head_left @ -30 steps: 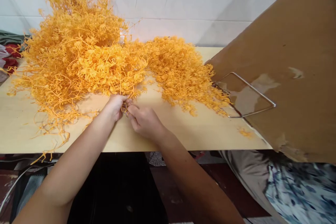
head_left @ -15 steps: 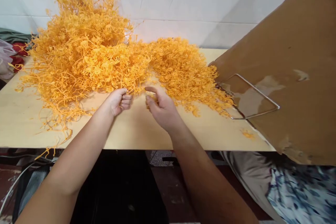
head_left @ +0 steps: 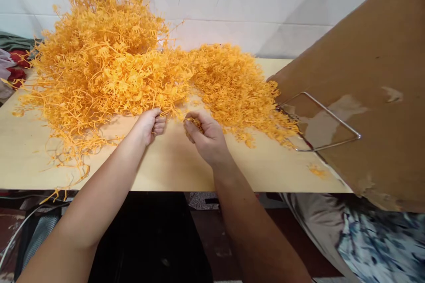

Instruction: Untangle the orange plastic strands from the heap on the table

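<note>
A big tangled heap of orange plastic sprigs (head_left: 99, 62) covers the left and back of the pale wooden table (head_left: 186, 168). A lower pile of small orange pieces (head_left: 235, 84) lies to its right. My left hand (head_left: 149, 124) is curled at the near edge of the big heap, fingers closed on a strand of it. My right hand (head_left: 206, 135) sits a little to the right, between the two piles, fingers closed around a small clump of orange pieces.
A large brown cardboard sheet (head_left: 372, 79) leans over the table's right end, with a bent metal wire frame (head_left: 325, 119) against it. White tiled wall behind. Clothes lie at the far left (head_left: 13, 59). Patterned fabric (head_left: 375, 239) sits below the table's right side.
My hands, together a second ago at the heap's edge, have separated. The right hand moved right and up with orange pieces and closed on them; the left stayed at the heap.
</note>
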`<action>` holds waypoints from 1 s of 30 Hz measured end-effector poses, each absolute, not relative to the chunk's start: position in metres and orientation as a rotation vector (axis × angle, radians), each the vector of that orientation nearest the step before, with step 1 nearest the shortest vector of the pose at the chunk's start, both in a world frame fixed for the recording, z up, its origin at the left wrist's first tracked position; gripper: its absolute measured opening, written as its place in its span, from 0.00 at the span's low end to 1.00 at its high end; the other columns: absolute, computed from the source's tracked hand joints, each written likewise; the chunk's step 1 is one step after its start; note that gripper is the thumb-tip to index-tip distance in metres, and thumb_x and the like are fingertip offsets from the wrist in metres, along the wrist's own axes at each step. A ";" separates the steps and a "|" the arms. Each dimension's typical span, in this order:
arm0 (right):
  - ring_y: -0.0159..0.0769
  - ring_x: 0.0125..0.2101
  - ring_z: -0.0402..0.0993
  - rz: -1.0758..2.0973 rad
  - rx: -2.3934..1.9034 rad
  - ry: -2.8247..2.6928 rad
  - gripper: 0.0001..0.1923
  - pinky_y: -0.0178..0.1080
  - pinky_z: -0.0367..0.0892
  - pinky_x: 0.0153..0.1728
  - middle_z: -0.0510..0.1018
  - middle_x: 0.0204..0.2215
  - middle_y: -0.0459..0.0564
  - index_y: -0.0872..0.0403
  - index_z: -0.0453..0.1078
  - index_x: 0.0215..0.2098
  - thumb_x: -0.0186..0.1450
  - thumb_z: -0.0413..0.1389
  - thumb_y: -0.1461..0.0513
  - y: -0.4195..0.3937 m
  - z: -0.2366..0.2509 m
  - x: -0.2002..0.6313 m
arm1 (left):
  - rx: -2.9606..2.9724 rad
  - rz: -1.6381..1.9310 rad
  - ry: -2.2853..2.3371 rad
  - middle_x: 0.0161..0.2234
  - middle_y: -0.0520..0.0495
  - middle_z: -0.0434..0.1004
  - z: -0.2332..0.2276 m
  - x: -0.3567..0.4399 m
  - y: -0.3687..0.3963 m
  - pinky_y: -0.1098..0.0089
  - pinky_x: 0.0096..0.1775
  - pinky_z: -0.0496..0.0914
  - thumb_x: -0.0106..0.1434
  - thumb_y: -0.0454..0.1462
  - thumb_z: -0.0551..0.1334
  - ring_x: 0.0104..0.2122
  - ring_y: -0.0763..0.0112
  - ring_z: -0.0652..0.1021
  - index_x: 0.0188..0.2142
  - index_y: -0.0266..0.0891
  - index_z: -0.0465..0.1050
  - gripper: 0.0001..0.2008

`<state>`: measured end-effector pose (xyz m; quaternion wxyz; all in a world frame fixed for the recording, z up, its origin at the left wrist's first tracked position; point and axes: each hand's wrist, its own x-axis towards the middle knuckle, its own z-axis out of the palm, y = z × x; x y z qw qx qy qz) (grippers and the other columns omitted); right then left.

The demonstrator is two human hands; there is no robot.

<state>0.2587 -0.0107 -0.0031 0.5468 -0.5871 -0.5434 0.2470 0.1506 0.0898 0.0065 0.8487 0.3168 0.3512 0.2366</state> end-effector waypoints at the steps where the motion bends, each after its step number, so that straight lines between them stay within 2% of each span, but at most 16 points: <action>1: 0.26 0.19 0.55 0.677 -1.353 -1.236 0.09 0.32 0.56 0.21 0.60 0.21 0.41 0.52 0.60 0.33 0.60 0.48 0.55 -0.013 -0.005 0.258 | 0.675 0.512 0.744 0.10 0.60 0.44 0.006 0.152 0.089 0.82 0.12 0.42 0.57 0.29 0.45 0.08 0.85 0.48 0.18 0.39 0.46 0.13; 3: 0.24 0.17 0.52 0.818 -1.300 -1.152 0.11 0.31 0.53 0.18 0.57 0.19 0.40 0.52 0.57 0.31 0.59 0.48 0.53 -0.014 -0.008 0.255 | 0.703 0.548 0.779 0.10 0.59 0.47 0.005 0.155 0.088 0.82 0.12 0.45 0.57 0.29 0.47 0.08 0.85 0.51 0.18 0.39 0.49 0.12; 6: 0.24 0.18 0.52 0.885 -1.297 -1.145 0.11 0.30 0.53 0.18 0.56 0.19 0.40 0.52 0.55 0.28 0.60 0.46 0.53 -0.012 -0.012 0.249 | 0.763 0.603 0.841 0.13 0.54 0.63 0.002 0.155 0.085 0.80 0.17 0.61 0.55 0.28 0.51 0.12 0.81 0.65 0.23 0.36 0.60 0.06; 8: 0.25 0.20 0.54 0.826 -1.350 -1.244 0.10 0.31 0.56 0.21 0.57 0.20 0.41 0.53 0.55 0.28 0.61 0.45 0.55 -0.010 -0.016 0.245 | 0.788 0.609 0.838 0.18 0.50 0.71 0.001 0.155 0.083 0.76 0.22 0.67 0.56 0.28 0.51 0.17 0.77 0.71 0.29 0.34 0.65 0.06; 11: 0.27 0.23 0.58 0.659 -1.514 -1.440 0.07 0.33 0.57 0.26 0.62 0.23 0.43 0.54 0.58 0.28 0.61 0.44 0.59 -0.008 -0.018 0.241 | 0.766 0.589 0.816 0.20 0.47 0.73 0.000 0.154 0.081 0.74 0.24 0.68 0.58 0.30 0.49 0.19 0.75 0.74 0.30 0.33 0.67 0.09; 14: 0.29 0.25 0.61 0.526 -1.645 -1.592 0.08 0.33 0.58 0.28 0.67 0.26 0.46 0.55 0.60 0.31 0.61 0.42 0.61 -0.008 -0.016 0.235 | 0.686 0.655 0.857 0.19 0.49 0.72 -0.001 0.153 0.080 0.76 0.23 0.67 0.56 0.30 0.50 0.18 0.76 0.73 0.27 0.34 0.66 0.08; 16: 0.30 0.25 0.61 0.467 -1.707 -1.760 0.08 0.33 0.56 0.27 0.68 0.26 0.48 0.56 0.61 0.31 0.61 0.42 0.62 -0.008 -0.013 0.228 | 0.597 0.696 0.823 0.14 0.53 0.65 -0.001 0.153 0.081 0.78 0.19 0.63 0.55 0.29 0.50 0.13 0.79 0.67 0.23 0.36 0.62 0.07; 19: 0.29 0.21 0.56 0.444 -1.730 -2.079 0.07 0.33 0.49 0.23 0.66 0.21 0.46 0.55 0.61 0.27 0.59 0.43 0.63 -0.013 -0.009 0.215 | 0.467 0.655 0.649 0.11 0.58 0.52 0.002 0.149 0.086 0.81 0.15 0.53 0.54 0.27 0.46 0.09 0.84 0.56 0.20 0.37 0.53 0.10; 22: 0.27 0.19 0.53 0.533 -1.609 -2.210 0.08 0.33 0.47 0.23 0.63 0.18 0.43 0.55 0.59 0.23 0.59 0.44 0.63 -0.020 -0.004 0.208 | 0.451 0.600 0.575 0.12 0.59 0.50 0.004 0.145 0.091 0.83 0.14 0.47 0.55 0.26 0.44 0.08 0.85 0.54 0.20 0.38 0.50 0.10; 26: 0.26 0.20 0.58 0.639 -1.614 -1.981 0.07 0.32 0.51 0.23 0.63 0.18 0.42 0.55 0.59 0.23 0.58 0.45 0.64 -0.026 0.002 0.234 | 0.470 0.512 0.575 0.13 0.59 0.50 0.006 0.142 0.091 0.83 0.13 0.46 0.56 0.27 0.45 0.09 0.85 0.53 0.21 0.38 0.50 0.09; 30: 0.29 0.22 0.57 0.276 -1.839 -1.436 0.04 0.34 0.53 0.24 0.62 0.20 0.43 0.54 0.61 0.26 0.56 0.50 0.61 -0.020 0.012 0.302 | 0.475 0.493 0.531 0.14 0.59 0.48 0.009 0.141 0.089 0.83 0.13 0.46 0.55 0.27 0.45 0.09 0.86 0.53 0.21 0.37 0.50 0.09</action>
